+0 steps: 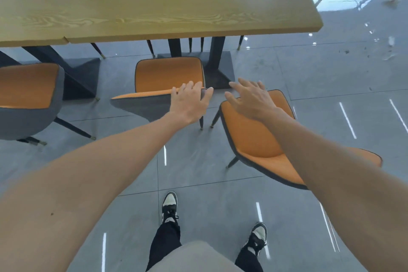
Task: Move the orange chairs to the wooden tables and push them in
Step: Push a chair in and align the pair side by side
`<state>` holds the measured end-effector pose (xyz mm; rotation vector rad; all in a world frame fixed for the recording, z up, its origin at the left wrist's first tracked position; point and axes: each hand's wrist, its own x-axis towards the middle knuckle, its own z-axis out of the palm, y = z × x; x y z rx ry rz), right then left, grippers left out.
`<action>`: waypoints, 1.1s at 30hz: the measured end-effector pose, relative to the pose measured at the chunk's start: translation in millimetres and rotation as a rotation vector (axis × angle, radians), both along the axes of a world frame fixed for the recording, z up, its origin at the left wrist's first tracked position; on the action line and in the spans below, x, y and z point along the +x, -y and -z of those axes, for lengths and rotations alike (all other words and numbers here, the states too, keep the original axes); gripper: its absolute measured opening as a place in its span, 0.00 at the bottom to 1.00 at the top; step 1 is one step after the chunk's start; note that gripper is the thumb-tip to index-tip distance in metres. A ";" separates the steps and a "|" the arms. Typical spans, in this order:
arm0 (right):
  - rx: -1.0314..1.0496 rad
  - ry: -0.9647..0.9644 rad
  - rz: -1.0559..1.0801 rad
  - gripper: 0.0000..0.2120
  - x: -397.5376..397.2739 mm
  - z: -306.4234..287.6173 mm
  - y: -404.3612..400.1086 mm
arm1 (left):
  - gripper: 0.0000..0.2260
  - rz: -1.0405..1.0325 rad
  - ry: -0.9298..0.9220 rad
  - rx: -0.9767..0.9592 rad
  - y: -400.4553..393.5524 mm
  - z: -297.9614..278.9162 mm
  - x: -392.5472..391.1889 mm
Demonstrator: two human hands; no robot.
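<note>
While both bare arms are stretched forward from 6 o'clock, the left hand (189, 104) is laid over the right end of the backrest top of the middle orange chair (167, 74), fingers loosely draped across the edge and thumb out to the side; whether a firm grip is made cannot be told. The right hand (251, 99) is spread flat with straight fingers above the seat of the right orange chair (254, 139); nothing is held, and contact with the chair cannot be confirmed.

The middle chair is seen at 12 o'clock, facing the wooden table (154, 2), its seat short of the table edge. The right chair stands at 2 o'clock, turned at an angle, well out from the table. A third orange chair (26, 86) is noted at 9 o'clock, its seat also short of the table edge.

Black table legs (217, 55) are set on the grey tiled floor (198, 183). Two sneakers (169, 206) are visible at 6 o'clock.
</note>
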<state>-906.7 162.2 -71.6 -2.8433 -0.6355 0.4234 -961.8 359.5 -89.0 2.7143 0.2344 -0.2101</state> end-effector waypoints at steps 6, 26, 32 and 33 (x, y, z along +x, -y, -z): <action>0.026 0.131 0.014 0.28 -33.8 -40.0 154.2 | 0.29 -0.023 0.066 -0.025 172.2 -31.4 -32.0; -0.157 0.161 0.023 0.22 -127.4 75.7 368.6 | 0.20 -0.027 -0.154 -0.156 395.6 73.8 -124.8; 0.018 0.323 -0.001 0.17 -105.2 108.2 354.4 | 0.18 -0.047 0.019 -0.091 379.8 93.5 -108.2; 0.051 0.349 -0.003 0.17 -102.3 111.5 351.6 | 0.18 -0.042 0.038 -0.077 375.6 94.4 -105.2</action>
